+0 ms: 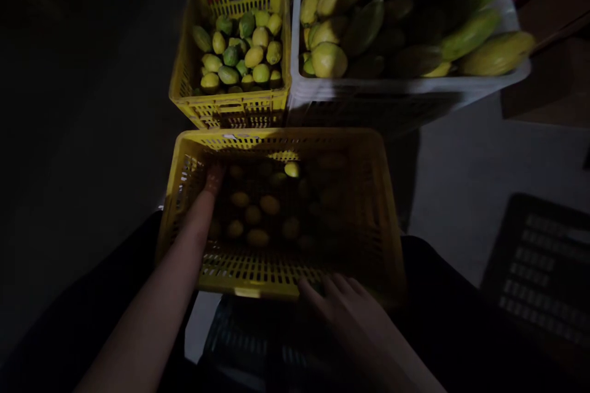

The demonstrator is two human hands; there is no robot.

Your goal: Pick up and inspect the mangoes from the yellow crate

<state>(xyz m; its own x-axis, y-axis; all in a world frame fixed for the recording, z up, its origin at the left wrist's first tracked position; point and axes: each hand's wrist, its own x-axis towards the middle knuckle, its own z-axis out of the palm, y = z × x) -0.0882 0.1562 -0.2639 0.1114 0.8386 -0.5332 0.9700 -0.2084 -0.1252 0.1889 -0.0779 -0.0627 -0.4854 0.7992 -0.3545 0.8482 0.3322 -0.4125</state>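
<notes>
A yellow slatted crate (276, 134) stands between my knees with several yellow and greenish lemons (270, 204) scattered over its bottom. My left hand (214, 178) reaches down inside, near the far left corner. Shadow hides its fingertips and anything they touch. At the near rim, right of the middle, is my right hand (338, 295). Its fingers are bent over the rim, and a dark greenish patch shows between thumb and forefinger, too dim to name. One lemon (292, 169) near the far wall catches the light. The crate's right half lies in deep shadow.
Beyond stands a smaller yellow crate (184, 83) holding yellow and green lemons. To its right, a white crate (318, 87) is heaped with lemons and large, long green-yellow fruit. A dark slatted crate (516, 221) lies at the right; cardboard boxes (548, 86) sit behind.
</notes>
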